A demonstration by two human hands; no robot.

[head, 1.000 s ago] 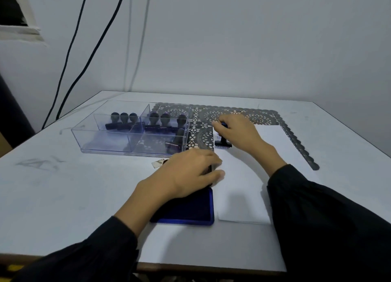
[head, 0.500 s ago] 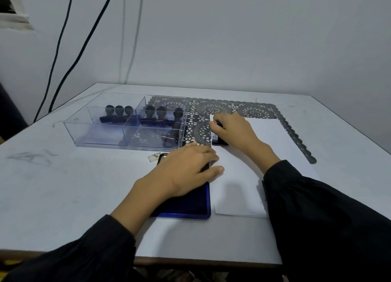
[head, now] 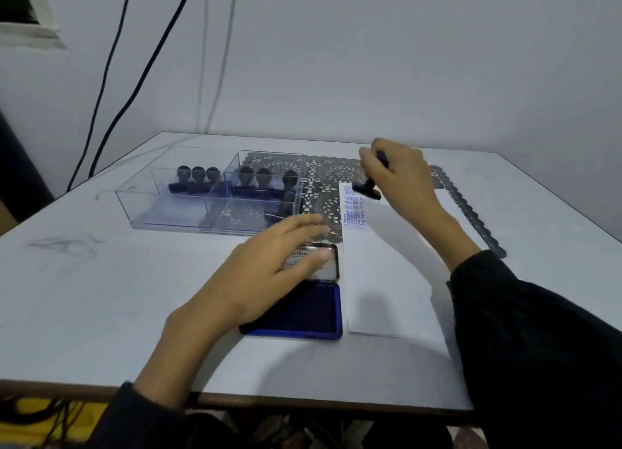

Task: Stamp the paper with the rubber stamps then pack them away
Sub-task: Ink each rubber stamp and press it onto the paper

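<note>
My right hand (head: 402,175) grips a dark rubber stamp (head: 368,188), lifted and tilted just above the far left corner of the white paper (head: 390,273). Blue "FRAGILE" prints (head: 354,211) run down that corner in a column. My left hand (head: 266,270) lies with straight fingers over the open blue ink pad (head: 313,310) and its hinged lid, left of the paper. Several more dark stamps (head: 235,179) stand in the clear divided box (head: 168,209) at the back left.
A grey lace-pattern mat (head: 340,172) lies under the box's right end and the paper's far edge. The table's front edge (head: 303,398) is close to me. Black cables hang down the wall at the left. Bare tabletop lies left of the ink pad.
My right hand has lifted the stamp off the paper and moved it up and right, uncovering the prints. My left hand's fingers have straightened over the ink pad lid.
</note>
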